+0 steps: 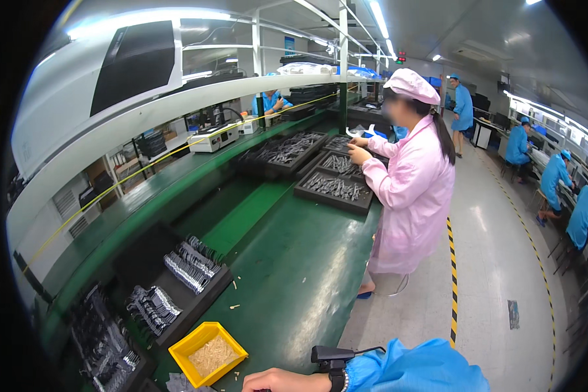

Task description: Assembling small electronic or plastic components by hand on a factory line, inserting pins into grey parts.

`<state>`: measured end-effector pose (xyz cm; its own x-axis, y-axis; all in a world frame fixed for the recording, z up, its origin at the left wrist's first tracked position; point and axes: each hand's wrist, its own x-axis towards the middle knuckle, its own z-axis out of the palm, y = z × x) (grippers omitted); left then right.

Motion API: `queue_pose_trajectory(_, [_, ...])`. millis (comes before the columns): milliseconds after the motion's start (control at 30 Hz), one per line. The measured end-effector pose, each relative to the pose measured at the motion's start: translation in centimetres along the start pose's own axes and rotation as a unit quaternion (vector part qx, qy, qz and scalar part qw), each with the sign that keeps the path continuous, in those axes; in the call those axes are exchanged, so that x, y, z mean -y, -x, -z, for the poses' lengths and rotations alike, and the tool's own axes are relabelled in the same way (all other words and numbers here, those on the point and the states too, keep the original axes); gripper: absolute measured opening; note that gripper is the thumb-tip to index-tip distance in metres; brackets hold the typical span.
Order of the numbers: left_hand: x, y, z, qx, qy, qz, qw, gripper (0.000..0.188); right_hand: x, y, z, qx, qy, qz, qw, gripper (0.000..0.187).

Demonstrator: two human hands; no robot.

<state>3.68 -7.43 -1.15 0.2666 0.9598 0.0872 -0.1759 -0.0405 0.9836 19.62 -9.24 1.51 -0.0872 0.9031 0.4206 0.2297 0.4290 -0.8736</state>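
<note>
My right hand [282, 381] reaches in at the bottom edge from a blue sleeve [411, 369], with a dark band and a small black device at the wrist. Its fingers bend down out of the picture, so whatever they touch is hidden. Left of it, a yellow bin [184, 353] holds many small pale, straw-coloured pieces. Beyond the bin stands a black tray [206, 297] with rows of small grey and silver parts. Another dark tray [104, 343] of similar parts lies at the lower left. My left hand is out of view.
A co-worker in pink [411, 183] stands at the green bench [294, 274], hands over black trays [333, 201] of grey parts. A few pale bits lie scattered near the bin. A white shelf [222, 88] runs above the bench. Other people in blue sit along the right.
</note>
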Motion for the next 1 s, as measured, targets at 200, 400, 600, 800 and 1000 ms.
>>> queue_pose_trajectory(200, [0.8, 0.5, 0.5, -0.001, 0.032, 0.008, 0.999, 0.009, 0.3, 0.0, 0.1, 0.044, -0.110, -0.084, 0.989, 0.014])
queue_pose_trajectory(400, [-0.2, 1.0, 0.2, 0.011, 0.017, 0.026, 0.999, 0.010, -0.6, -0.8, 3.0, 0.094, 0.028, 0.032, 0.995, 0.010])
queue_pose_trajectory(600, [-0.1, 3.3, 0.8, 0.024, -0.102, 0.032, 0.994, 0.009, 0.3, -6.4, 8.8, 0.004, 0.112, 0.035, 0.993, 0.012])
queue_pose_trajectory(800, [2.8, 3.6, 0.1, 0.000, -0.231, -0.027, 0.973, 0.010, -3.9, -15.0, 11.0, -0.044, 0.182, -0.036, 0.982, 0.016])
queue_pose_trajectory(1000, [3.2, 3.2, 0.2, -0.035, -0.228, -0.064, 0.971, 0.010, -11.9, -23.9, 9.4, -0.080, 0.203, -0.081, 0.972, 0.014])
